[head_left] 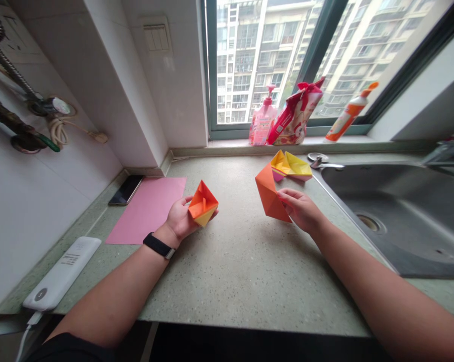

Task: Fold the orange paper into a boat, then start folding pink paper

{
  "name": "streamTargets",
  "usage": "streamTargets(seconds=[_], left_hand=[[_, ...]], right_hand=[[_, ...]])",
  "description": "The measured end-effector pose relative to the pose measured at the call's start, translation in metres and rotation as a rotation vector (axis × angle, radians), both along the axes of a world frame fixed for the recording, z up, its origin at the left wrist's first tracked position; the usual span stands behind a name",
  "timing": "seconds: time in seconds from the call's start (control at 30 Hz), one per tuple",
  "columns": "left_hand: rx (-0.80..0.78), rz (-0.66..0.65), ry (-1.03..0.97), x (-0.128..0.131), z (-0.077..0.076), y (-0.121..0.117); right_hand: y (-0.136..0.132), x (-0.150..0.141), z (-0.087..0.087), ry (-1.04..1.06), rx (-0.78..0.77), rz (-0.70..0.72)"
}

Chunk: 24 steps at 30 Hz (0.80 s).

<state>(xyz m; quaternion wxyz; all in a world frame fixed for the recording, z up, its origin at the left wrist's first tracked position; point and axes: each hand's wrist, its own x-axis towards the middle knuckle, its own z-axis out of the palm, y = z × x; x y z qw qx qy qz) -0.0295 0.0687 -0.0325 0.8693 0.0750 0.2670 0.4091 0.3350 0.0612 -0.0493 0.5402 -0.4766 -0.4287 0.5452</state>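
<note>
My left hand (179, 219), with a black band on the wrist, is closed round a small folded paper piece (203, 203), orange on top and yellow underneath, held just above the speckled counter (242, 266). My right hand (301, 209) pinches the edge of a larger orange folded paper shape (270, 193), which stands on its edge over the counter. Behind that shape lie more folded papers (291, 166), yellow with a bit of pink showing, close to the sink's corner.
A pink paper sheet (148, 208) lies flat at the left, a dark phone (126, 190) beyond it. A white power bank (63, 274) rests near the left edge. A steel sink (392, 211) fills the right. A pink pump bottle (262, 122), a red pouch (296, 113) and an orange bottle (349, 114) stand on the windowsill.
</note>
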Motion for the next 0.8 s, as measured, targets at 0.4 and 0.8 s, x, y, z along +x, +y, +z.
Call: streamTargets(seconds=[0.4,0.8], left_hand=[[-0.016,0.107,-0.009,0.004,0.010,-0.008],[0.206,0.116,0.048,0.004,0.009,-0.008]], right_hand=[[-0.001,-0.001,0.001,-0.057,0.007,0.031],[-0.003,-0.003,0.004,-0.033,-0.027,0.028]])
